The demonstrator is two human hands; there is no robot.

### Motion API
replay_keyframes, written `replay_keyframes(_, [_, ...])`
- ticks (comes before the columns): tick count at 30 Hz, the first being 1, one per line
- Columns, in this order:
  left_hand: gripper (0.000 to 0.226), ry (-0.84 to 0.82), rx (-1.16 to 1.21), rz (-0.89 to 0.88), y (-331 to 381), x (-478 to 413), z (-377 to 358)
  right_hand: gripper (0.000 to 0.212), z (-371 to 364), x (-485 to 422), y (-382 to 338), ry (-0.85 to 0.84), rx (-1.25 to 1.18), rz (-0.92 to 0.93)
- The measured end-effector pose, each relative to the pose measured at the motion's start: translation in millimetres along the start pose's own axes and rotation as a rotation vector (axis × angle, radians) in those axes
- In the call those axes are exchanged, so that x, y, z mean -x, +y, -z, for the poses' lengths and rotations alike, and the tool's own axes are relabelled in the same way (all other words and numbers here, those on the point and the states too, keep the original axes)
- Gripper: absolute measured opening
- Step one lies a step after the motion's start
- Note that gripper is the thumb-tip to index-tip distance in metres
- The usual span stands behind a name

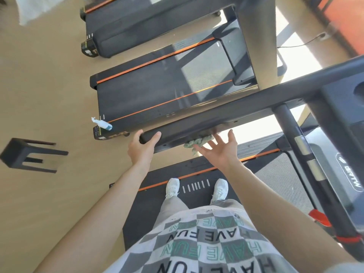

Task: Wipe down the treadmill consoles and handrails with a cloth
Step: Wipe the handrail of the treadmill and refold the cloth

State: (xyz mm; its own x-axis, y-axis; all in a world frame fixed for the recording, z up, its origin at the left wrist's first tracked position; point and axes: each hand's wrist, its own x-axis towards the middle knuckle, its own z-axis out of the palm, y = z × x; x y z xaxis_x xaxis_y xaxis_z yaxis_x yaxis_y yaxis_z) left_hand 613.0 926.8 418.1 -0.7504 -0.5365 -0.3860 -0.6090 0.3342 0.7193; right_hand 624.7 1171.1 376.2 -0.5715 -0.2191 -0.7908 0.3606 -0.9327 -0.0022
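Clamps the left grip [142, 143] round the free end of the handrail [216, 117], probably to steady it. Presses the green cloth [199, 141] against the rail's near edge with the right grip [218, 152] spread flat, fingers apart. Has the spray bottle [102, 124] lying on the corner of the neighbouring treadmill [157, 99], within reach.

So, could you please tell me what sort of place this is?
Probably a gym or fitness room: treadmills stand side by side, a spray bottle lies on the neighbouring deck, and the right hand presses a cloth to the handrail.
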Motion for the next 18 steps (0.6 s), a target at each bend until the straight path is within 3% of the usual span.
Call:
replay_keyframes(6, [0.082, 0.007, -0.095, -0.053, -4.8, 3.2, -1.5, 0.072, 20.9, 5.8, -46.9, 0.005, -0.085, 0.126])
replay_keyframes(11, [0.056, 0.018, -0.496, -0.372, 10.3, 7.3, -19.2, 0.069, 29.6, 13.7, -83.5, -0.008, -0.095, 0.213])
replay_keyframes(14, [0.067, -0.064, -0.544, -0.416, 22.7, 3.9, -37.3, 0.069, 25.6, 15.5, -82.9, -0.011, -0.048, 0.207])
replay_keyframes(18, [0.048, -0.073, -0.621, -0.453, 41.8, 11.8, -53.1, 0.072, 14.6, 11.9, -70.3, 0.005, 0.018, 0.137])
